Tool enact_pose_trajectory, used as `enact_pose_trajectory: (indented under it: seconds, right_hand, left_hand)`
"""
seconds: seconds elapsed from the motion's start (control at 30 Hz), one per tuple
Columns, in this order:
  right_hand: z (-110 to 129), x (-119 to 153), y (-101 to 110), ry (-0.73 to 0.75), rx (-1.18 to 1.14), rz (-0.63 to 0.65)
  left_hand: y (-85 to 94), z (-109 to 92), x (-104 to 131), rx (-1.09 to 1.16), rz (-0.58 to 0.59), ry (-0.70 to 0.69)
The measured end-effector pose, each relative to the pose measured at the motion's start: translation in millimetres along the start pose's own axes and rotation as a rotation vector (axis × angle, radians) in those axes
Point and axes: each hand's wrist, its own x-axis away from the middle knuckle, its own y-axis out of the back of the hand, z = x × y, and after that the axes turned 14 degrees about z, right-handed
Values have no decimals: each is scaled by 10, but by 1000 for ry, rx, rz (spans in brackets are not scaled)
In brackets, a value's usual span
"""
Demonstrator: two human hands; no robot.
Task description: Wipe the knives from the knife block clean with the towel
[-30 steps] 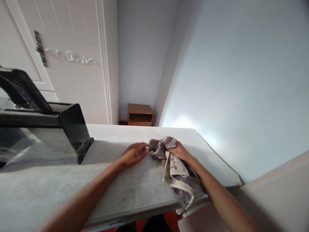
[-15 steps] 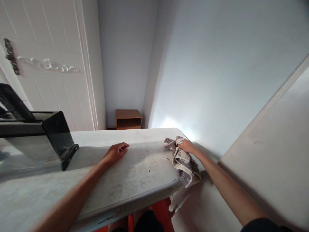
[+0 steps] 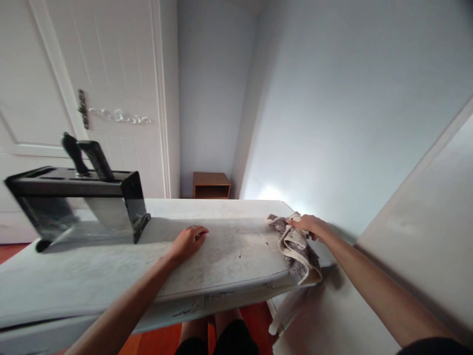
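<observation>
A crumpled grey and cream cloth [image 3: 297,249] lies at the right end of the white tabletop [image 3: 229,231], one part hanging over the front edge. My right hand [image 3: 308,225] pinches its upper part. Near the middle of the table, my left hand [image 3: 190,240] rests with its fingers curled together; whether anything is inside them cannot be made out. Two small dark specks [image 3: 240,256] lie between my hands.
A black-framed knife holder [image 3: 131,192] with clear sides and two black-handled knives stands at the left. Behind the table are a small brown cabinet [image 3: 211,178] and a white door [image 3: 121,88]. A wall borders the right end.
The view has turned left, so the whole knife holder now shows and everything sits further right. My right hand still grips the cloth, its upper part slightly shifted. My left fingers look more curled.
</observation>
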Motion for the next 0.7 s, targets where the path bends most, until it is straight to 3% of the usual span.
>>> enact_pose_trajectory:
  seconds: [0.13,0.27,0.37,0.43,0.53,0.63,0.7]
  right_hand:
    - [67,18,118,4,245,-80]
    - [311,254,148,63,380,-103]
    - [612,504,56,106,519,-318]
    - [866,632,-81,253,620,-370]
    - [1330,780,-386,568,616,-204]
    - [1887,966,-744,886,487,-12]
    - [2300,1122,-968,1064,404,32]
  left_hand:
    - [29,-7,256,-135,-78,-87]
    - [206,94,553,-249,-206,-194]
    - [471,201,814,-331,-394,-228]
    - [698,266,991,-382,-576,-214]
    - [1064,364,1232,-436,-846,-122]
    - [1402,508,1427,-417,-1095,70]
    - [1590,643,1528,-277,-1217,256]
